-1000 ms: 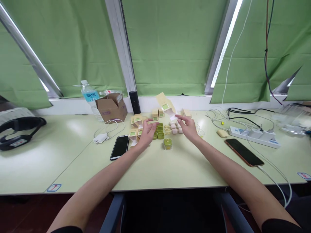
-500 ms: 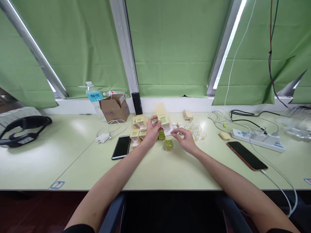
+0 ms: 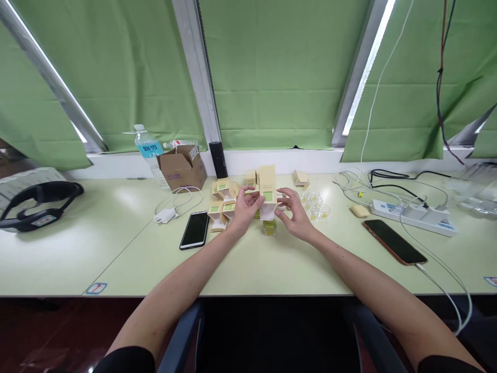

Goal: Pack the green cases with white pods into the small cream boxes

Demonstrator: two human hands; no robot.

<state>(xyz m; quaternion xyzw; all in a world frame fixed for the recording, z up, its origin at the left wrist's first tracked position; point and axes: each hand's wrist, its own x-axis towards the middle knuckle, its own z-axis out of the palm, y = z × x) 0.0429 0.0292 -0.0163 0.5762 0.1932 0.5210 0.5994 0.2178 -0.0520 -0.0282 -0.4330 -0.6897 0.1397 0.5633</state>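
Above the table, my left hand (image 3: 244, 211) grips the left side of a small cream paper box (image 3: 267, 181) with a green square on its front and a tall flap standing up. My right hand (image 3: 297, 216) has its thumb and fingertips at the box's right edge. Just below the box sits a small clear jar (image 3: 269, 228) with green in it, its top partly hidden by the box. Several similar cream boxes (image 3: 217, 210) stand left of my left hand. More of them, partly covered, are behind the held box.
Clear small plastic cups (image 3: 315, 206) lie right of my right hand, with a cream box (image 3: 300, 178) behind them. A phone (image 3: 194, 230), charger (image 3: 165, 215), cardboard carton (image 3: 182, 170) and water bottle (image 3: 149, 150) are leftward. A power strip (image 3: 411, 217) and second phone (image 3: 394, 242) lie right.
The paper box has turned from tilted to upright, facing me. My right hand has risen from its lower edge to its right side. The view has shifted slightly.
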